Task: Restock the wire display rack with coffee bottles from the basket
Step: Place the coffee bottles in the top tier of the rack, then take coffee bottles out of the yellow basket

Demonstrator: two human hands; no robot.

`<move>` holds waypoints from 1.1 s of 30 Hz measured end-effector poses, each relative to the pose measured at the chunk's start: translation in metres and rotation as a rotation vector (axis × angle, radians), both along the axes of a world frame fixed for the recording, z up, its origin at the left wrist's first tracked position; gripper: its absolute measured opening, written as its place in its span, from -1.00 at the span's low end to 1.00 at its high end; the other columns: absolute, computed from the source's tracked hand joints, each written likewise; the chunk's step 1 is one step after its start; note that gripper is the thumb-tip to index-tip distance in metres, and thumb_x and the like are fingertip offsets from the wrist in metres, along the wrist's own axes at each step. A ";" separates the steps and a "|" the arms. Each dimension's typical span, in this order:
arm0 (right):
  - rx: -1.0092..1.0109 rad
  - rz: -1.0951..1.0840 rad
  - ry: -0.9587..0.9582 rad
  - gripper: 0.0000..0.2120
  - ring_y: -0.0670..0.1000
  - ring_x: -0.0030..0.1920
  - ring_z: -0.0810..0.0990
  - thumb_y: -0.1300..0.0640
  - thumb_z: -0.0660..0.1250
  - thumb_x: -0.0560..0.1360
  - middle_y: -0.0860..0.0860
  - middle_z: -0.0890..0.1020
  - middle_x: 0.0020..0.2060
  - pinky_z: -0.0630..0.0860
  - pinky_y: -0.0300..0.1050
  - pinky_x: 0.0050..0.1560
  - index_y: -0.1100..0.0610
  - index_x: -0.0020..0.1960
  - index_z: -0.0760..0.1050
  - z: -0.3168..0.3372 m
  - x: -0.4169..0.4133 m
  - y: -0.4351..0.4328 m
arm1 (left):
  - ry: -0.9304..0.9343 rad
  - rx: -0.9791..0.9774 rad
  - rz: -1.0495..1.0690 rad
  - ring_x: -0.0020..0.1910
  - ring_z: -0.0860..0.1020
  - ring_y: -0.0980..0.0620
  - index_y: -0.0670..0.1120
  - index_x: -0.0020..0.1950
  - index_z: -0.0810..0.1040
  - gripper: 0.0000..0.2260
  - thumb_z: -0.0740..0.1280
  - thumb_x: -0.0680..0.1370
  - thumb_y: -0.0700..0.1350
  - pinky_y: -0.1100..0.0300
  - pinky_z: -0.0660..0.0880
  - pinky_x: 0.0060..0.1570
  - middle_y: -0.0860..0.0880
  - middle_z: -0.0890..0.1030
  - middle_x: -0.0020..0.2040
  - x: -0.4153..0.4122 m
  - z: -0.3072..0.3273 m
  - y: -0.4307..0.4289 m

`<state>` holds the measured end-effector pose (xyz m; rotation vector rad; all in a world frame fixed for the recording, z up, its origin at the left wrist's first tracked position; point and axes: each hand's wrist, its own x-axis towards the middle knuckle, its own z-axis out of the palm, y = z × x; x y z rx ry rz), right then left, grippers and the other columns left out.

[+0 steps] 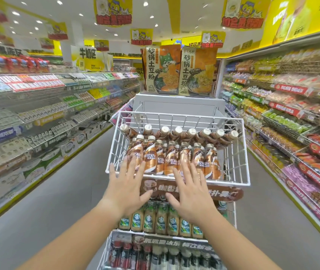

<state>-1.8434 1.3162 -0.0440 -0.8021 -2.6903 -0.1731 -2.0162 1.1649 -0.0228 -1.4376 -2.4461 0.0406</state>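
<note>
A white wire display rack [238, 152] stands in the aisle in front of me. Its top tier holds several brown Nescafe coffee bottles [151, 158], some upright in front and a row lying tilted at the back [178, 131]. My left hand [125, 189] is spread flat at the front left of that tier, fingertips against the bottles. My right hand [191, 191] is spread the same way at the front middle. Neither hand holds anything. No basket is in view.
The lower tiers hold green-labelled Starbucks bottles [161, 221] and dark bottles [128, 256]. Two large noodle packs [178, 69] stand above the rack. Stocked shelves line the left [38, 114] and right [291, 117] sides, with grey floor [61, 191] between.
</note>
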 end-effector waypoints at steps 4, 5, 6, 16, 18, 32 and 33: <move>-0.002 0.023 -0.066 -0.20 0.17 0.54 -0.45 -0.42 -0.20 0.54 0.10 -0.43 0.55 -0.35 0.22 0.51 -0.04 0.60 -0.38 -0.019 0.042 -0.013 | -0.015 -0.034 0.033 0.61 -0.27 -0.28 0.00 0.64 -0.34 -0.16 -0.17 0.54 0.46 -0.43 -0.12 0.49 -0.16 -0.26 0.65 0.050 -0.026 -0.013; -0.006 0.033 -0.077 -0.20 0.18 0.54 -0.44 -0.41 -0.20 0.54 0.11 -0.40 0.56 -0.35 0.22 0.51 -0.03 0.60 -0.37 -0.025 0.051 -0.017 | -0.023 -0.047 0.044 0.61 -0.27 -0.28 0.00 0.64 -0.33 -0.16 -0.16 0.54 0.47 -0.43 -0.13 0.49 -0.16 -0.25 0.66 0.061 -0.034 -0.016; -0.011 0.042 -0.086 -0.20 0.18 0.55 -0.42 -0.41 -0.20 0.54 0.12 -0.37 0.57 -0.35 0.21 0.51 -0.03 0.61 -0.35 -0.032 0.059 -0.021 | -0.036 -0.060 0.055 0.61 -0.28 -0.27 0.00 0.64 -0.33 -0.15 -0.15 0.54 0.47 -0.43 -0.13 0.49 -0.15 -0.24 0.66 0.072 -0.043 -0.020; -0.124 0.053 -0.177 -0.19 0.21 0.60 -0.22 -0.38 -0.17 0.53 0.16 -0.17 0.62 -0.14 0.25 0.55 0.02 0.64 -0.20 -0.125 0.109 -0.056 | -0.157 -0.131 0.058 0.63 -0.17 -0.25 -0.01 0.66 -0.23 -0.14 -0.19 0.49 0.45 -0.37 -0.12 0.51 -0.16 -0.13 0.68 0.116 -0.140 -0.058; -0.161 0.054 -0.211 -0.20 0.21 0.60 -0.18 -0.37 -0.13 0.55 0.17 -0.14 0.62 -0.11 0.24 0.55 0.02 0.64 -0.18 -0.162 0.113 -0.063 | -0.190 -0.139 0.055 0.64 -0.11 -0.23 -0.02 0.67 -0.17 -0.13 -0.16 0.49 0.45 -0.35 -0.07 0.52 -0.15 -0.05 0.68 0.117 -0.177 -0.065; -0.578 -0.003 -0.546 -0.21 0.19 0.60 -0.19 -0.31 0.06 0.58 0.14 -0.15 0.62 -0.17 0.15 0.54 0.03 0.64 -0.14 -0.585 0.159 -0.158 | -0.405 -0.469 0.077 0.63 0.00 -0.26 -0.07 0.67 -0.05 -0.19 -0.03 0.55 0.36 -0.31 0.03 0.51 -0.19 0.03 0.66 0.155 -0.608 -0.141; -0.594 -0.007 -0.559 -0.21 0.19 0.60 -0.20 -0.32 0.05 0.58 0.12 -0.16 0.62 -0.17 0.14 0.54 0.01 0.64 -0.15 -0.615 0.163 -0.163 | -0.417 -0.491 0.087 0.63 -0.01 -0.26 -0.06 0.67 -0.06 -0.19 -0.10 0.53 0.37 -0.31 0.03 0.52 -0.18 0.03 0.67 0.158 -0.636 -0.145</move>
